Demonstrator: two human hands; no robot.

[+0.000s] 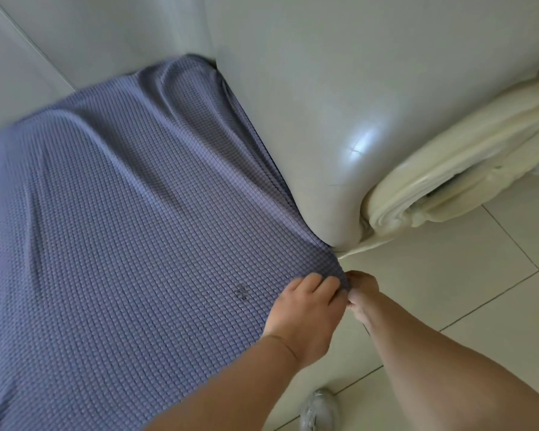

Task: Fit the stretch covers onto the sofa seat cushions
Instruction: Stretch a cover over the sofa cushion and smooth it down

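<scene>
One stretch cover [122, 228], lavender-blue with a waffle texture, is shown spread over one sofa seat cushion, whose own surface is entirely hidden beneath it. The covered cushion is seen lying flat, its long axis running from the lower left of the head view toward the upper right, where the far corner is tucked into the angle between the backrest [106, 32] and the armrest [308, 104]. Along the armrest the fabric is gathered into lengthwise folds that dip into the gap. A small dark mark [242, 292] is visible on the cover near the front.

Two hands are seen, both at the front right corner of the cushion, just below the rounded end of the armrest. The left hand [308, 309] is laid on top of the corner with its fingers curled over the edge of the fabric, gripping it. The right hand [363, 295] is closed on the same corner from the outer side, pinching the cloth; the two hands are touching.

One roll of cream padding [448, 169] lies on the tiled floor [448, 290] beside the armrest. One grey shoe [319, 410] is seen at the lower edge.
</scene>
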